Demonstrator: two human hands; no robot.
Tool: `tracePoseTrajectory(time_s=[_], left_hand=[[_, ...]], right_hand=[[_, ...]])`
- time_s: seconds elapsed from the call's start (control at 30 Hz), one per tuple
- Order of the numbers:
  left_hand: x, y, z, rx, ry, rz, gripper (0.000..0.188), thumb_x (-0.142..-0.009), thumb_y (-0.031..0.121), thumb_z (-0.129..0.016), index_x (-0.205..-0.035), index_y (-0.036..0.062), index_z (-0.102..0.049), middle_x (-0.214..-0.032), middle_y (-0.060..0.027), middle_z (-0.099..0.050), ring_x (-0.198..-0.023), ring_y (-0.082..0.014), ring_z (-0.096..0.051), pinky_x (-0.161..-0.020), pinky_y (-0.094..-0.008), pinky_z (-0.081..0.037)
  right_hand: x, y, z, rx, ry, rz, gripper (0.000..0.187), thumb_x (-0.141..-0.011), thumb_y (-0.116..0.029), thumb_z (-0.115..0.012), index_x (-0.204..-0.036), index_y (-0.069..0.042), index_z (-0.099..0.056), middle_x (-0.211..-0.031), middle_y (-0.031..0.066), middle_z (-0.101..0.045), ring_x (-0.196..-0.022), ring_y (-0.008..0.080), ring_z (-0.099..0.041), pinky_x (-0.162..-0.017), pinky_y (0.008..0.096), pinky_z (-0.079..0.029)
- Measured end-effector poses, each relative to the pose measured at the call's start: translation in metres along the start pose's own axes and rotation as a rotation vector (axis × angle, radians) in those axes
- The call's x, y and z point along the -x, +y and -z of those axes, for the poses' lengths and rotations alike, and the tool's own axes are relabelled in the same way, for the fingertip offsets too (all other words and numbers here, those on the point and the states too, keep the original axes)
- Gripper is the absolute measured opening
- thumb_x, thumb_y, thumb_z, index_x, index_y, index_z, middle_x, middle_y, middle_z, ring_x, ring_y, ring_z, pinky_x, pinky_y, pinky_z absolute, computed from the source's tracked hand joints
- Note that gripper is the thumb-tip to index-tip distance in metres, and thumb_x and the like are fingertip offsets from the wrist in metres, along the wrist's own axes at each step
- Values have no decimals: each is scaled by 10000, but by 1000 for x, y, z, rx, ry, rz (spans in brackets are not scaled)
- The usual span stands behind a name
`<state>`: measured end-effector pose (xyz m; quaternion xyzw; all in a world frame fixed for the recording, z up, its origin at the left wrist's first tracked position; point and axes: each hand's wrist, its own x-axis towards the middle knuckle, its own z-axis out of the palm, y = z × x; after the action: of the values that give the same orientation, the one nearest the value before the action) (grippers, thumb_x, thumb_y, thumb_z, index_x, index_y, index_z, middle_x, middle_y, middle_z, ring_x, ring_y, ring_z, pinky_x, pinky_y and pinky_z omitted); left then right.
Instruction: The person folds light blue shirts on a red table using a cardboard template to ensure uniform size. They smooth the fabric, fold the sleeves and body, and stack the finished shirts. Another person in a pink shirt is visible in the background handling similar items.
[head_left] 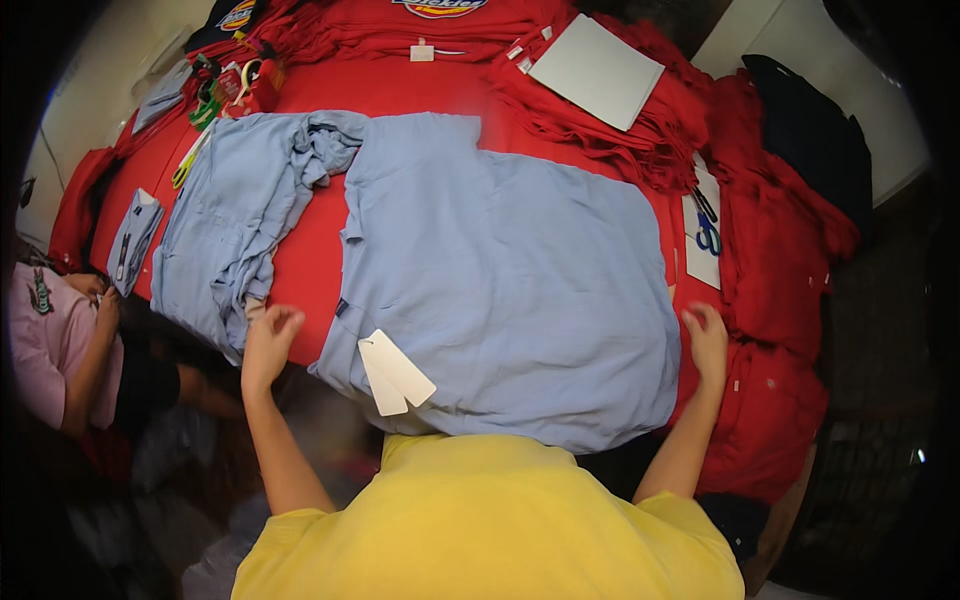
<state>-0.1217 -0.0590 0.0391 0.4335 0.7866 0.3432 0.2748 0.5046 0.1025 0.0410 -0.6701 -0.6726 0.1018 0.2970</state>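
Garment of light-blue cloth (510, 270), seen in the head view, lies spread over a red-covered table (300, 245), its near edge reaching the wearer's yellow shirt (480, 520). Wide and lightly wrinkled, it sits squarely between the two hands. The hands are well apart — left hand (268, 345) near the garment's lower left side, right hand (708, 340) just beside its right edge. Both have loosely curled fingers and show nothing held; whether either brushes cloth, I cannot tell.

White tags (390, 372) rest on the garment's lower left part, near a small dark label (342, 307) at its edge. To the left lies a crumpled blue garment (225, 220), and beyond it a small folded blue garment (135, 240). A co-worker in a pink top (55, 345) is at the far left, hands close together near that folded piece.

Red garments (765, 235) are heaped along the right side, with blue-handled scissors (707, 238) on a white card (700, 268) beside them. White sheets (597, 72) top another red pile (560, 120) at the far side — a tape roll (247, 80) stands at upper left.
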Motion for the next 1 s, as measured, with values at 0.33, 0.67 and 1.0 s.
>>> tracePoseTrajectory(time_s=[0.33, 0.67, 1.0], left_hand=[[-262, 60, -113, 50, 233, -119, 669, -869, 486, -597, -1210, -89, -566, -1137, -234, -637, -1110, -328, -595, -943, -378, -445], [-238, 115, -85, 1324, -664, -138, 443, -945, 290, -573, -1258, -19, -519, -1206, -122, -614, -1110, -199, -589, -951, -347, -470], [-354, 169, -95, 1125, -315, -415, 252, -918, 194, -592, -1116, 39, -568, -974, -59, -655, -841, -148, -640, -840, -306, -510]], right_hand=[[-198, -49, -176, 156, 235, 210, 311, -851, -68, -575, -1156, -36, -626, -1112, 172, -626, -929, 331, -621, -873, 410, -478], [-192, -17, -15, -853, 70, 27, 177, -812, -34, -626, -987, -9, -637, -901, 75, -650, -803, 176, -616, -765, 324, -490], [-298, 35, -73, -96, 25, -95, 174, -770, -146, -724, -844, -21, -629, -753, 72, -651, -714, 165, -597, -661, 315, -450]])
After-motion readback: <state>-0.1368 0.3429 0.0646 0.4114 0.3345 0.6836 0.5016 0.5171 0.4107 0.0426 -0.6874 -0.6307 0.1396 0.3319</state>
